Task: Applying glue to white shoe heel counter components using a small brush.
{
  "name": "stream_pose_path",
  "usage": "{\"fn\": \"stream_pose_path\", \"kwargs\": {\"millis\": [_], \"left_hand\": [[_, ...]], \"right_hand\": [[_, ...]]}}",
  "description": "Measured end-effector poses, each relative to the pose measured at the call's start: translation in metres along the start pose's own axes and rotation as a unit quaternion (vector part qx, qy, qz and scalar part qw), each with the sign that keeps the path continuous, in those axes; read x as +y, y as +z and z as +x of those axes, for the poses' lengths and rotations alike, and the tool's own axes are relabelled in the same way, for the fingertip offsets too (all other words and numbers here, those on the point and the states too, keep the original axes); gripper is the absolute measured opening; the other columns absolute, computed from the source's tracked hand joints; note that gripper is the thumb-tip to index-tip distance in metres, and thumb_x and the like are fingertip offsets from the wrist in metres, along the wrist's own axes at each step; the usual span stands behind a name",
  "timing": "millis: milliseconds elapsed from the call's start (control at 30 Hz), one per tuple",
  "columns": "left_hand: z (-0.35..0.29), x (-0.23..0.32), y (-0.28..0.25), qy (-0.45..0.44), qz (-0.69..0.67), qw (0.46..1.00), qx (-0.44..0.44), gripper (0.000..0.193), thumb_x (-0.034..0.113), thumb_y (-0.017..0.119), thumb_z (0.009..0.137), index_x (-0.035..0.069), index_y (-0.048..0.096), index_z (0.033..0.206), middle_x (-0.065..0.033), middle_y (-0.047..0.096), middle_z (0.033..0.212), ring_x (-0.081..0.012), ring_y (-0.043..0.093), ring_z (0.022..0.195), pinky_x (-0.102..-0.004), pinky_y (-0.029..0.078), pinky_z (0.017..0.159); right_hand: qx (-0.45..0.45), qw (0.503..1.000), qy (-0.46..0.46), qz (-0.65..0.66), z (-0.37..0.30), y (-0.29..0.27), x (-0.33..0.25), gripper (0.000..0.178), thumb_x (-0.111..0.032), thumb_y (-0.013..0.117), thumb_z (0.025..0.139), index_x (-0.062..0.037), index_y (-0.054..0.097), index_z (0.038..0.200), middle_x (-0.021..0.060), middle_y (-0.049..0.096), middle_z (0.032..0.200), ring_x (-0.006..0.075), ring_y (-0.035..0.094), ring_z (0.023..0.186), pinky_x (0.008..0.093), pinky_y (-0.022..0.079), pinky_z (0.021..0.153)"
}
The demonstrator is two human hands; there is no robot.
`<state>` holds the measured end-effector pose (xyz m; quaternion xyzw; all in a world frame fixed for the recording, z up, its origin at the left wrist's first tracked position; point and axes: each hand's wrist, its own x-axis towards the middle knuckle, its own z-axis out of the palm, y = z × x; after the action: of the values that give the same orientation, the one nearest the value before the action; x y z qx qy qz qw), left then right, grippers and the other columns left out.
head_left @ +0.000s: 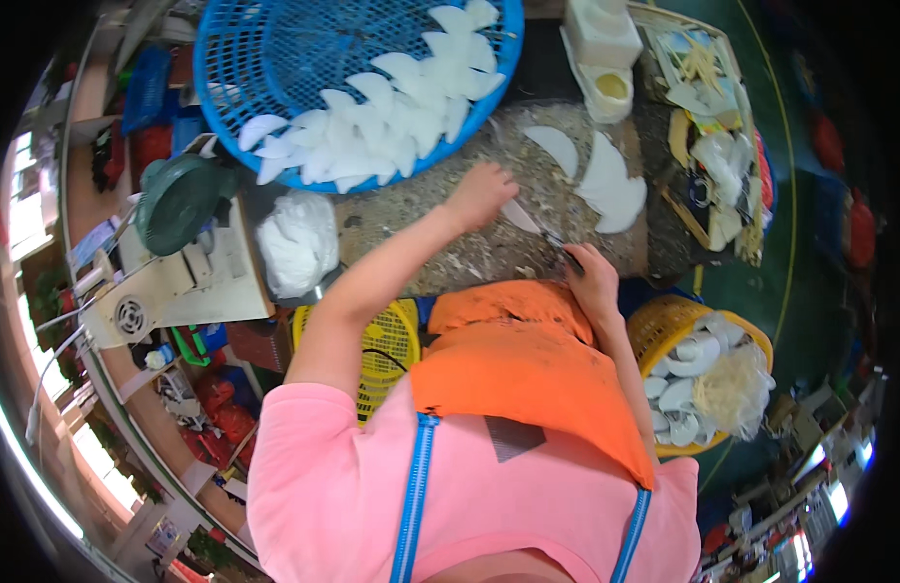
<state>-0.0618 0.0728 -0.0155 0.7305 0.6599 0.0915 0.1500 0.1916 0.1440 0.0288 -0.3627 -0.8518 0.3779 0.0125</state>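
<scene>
**Knife on the cutting block, both hands engaged**

Knife (539, 230) lies across the worn cutting block (440, 233), between the two hands. Its long axis runs diagonally: the dark handle sits near and right, the pale blade points far and left. The right hand (594, 280) is curled shut around the handle at the near right edge of the block. The left hand (481, 192) rests just far-left of the blade tip, fingers folded together and pressed down on the block; whether anything is pinched beneath it cannot be told.

Near containers:
- Yellow basket (664, 330), near right, below the block: holds curved white pieces and a bundle of pale shreds.
- A second yellow crate (387, 355), near left, partly hidden by the orange apron (528, 369); its contents do not show.

On the block, beyond the knife, several white crescent slices (605, 185) lie flat at the far right. A heap of white material (296, 241) sits just off the left end of the block.

Far containers:
- Blue basket (275, 58), far left: a layer of white crescent slices fills its near right side.
- White tub (610, 89), far right: shows yellowish contents.
</scene>
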Motion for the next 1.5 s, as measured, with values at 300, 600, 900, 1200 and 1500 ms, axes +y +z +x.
{"fn": "stream_pose_path", "kwargs": {"millis": [300,600,900,1200,1500], "left_hand": [[-0.071,-0.031,-0.098,-0.283,-0.128,0.891,0.33,0.017,0.001,0.055,0.07,0.006,0.061,0.085,-0.0117,0.059,0.082,-0.0306,0.056,0.078,-0.0424,0.044,0.067],[-0.133,-0.224,-0.115,-0.514,0.288,0.78,0.209,0.042,0.048,0.065,0.074,0.007,0.07,0.082,-0.0177,0.058,0.091,-0.0338,0.055,0.085,-0.0451,0.045,0.073],[0.055,0.001,-0.054,-0.088,-0.144,0.962,0.213,0.018,0.008,0.059,0.077,0.005,0.062,0.094,-0.0134,0.059,0.09,-0.032,0.056,0.09,-0.0408,0.045,0.076],[0.102,-0.003,0.017,-0.299,-0.05,0.942,0.144,0.031,0.02,0.069,0.071,0.008,0.06,0.098,-0.0169,0.055,0.1,-0.0342,0.056,0.09,-0.0427,0.045,0.075],[0.088,0.051,-0.009,-0.165,-0.108,0.913,0.357,0.011,0.003,0.059,0.074,0.006,0.061,0.084,-0.0115,0.06,0.086,-0.0292,0.058,0.082,-0.0383,0.047,0.068]], "right_hand": [[0.002,1.0,-0.017,0.002,0.0,-0.007,0.012,0.027,-0.005,0.064,0.071,-0.0072,0.061,0.099,0.0099,0.058,0.089,0.0313,0.059,0.084,0.0362,0.047,0.07],[0.004,0.975,0.103,0.198,0.065,-0.016,0.014,0.022,-0.013,0.066,0.076,-0.0038,0.066,0.097,0.0152,0.065,0.091,0.032,0.062,0.085,0.0342,0.048,0.072],[-0.023,0.957,-0.288,0.013,0.208,-0.038,0.025,0.027,-0.004,0.064,0.07,-0.0058,0.067,0.096,0.0139,0.065,0.094,0.0324,0.06,0.09,0.038,0.047,0.079],[0.115,0.977,-0.178,-0.004,0.194,-0.096,0.05,0.02,-0.014,0.062,0.076,-0.0094,0.067,0.095,0.0124,0.064,0.092,0.0314,0.061,0.083,0.0387,0.049,0.073],[0.225,0.973,-0.05,0.017,0.202,-0.091,0.047,0.019,-0.015,0.061,0.076,-0.0081,0.066,0.093,0.0161,0.065,0.086,0.0333,0.062,0.081,0.037,0.05,0.068]]}}
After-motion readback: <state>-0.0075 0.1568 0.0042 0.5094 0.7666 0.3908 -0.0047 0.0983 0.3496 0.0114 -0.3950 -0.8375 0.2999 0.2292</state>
